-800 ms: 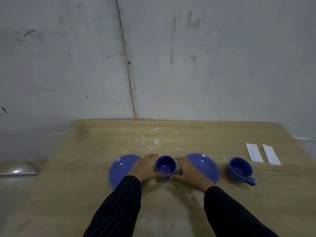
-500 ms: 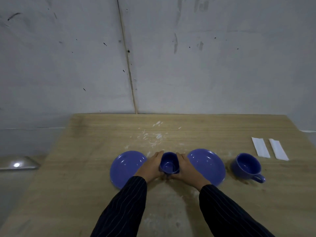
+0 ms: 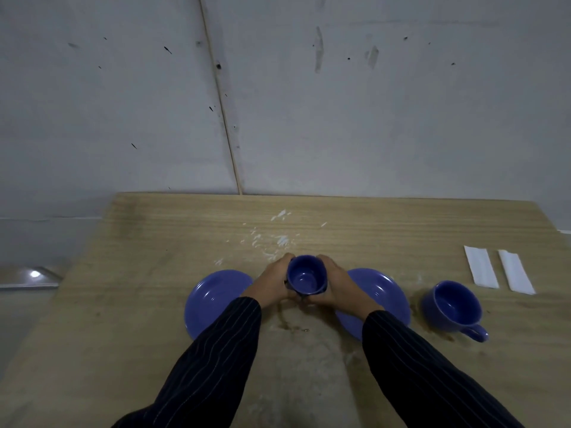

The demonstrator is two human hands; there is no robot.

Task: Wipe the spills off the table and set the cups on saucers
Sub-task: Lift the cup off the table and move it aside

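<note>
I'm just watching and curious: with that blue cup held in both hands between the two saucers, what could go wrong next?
The white spill lies just beyond the held cup, so a sleeve might smear it. The left hand and right hand partly cover both saucers, so setting the cup down may be awkward. The other cup stands close to the right saucer and could get knocked.

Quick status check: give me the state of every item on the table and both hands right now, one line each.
Held cup: upright, gripped between both hands, looks empty.
Left hand: closed on the held cup.
Right hand: closed on the held cup.
Second cup: upright on the table, not on a saucer.
Left saucer: bare.
Right saucer: bare.
White spill: not wiped.
Two white napkins: folded, untouched.
</note>
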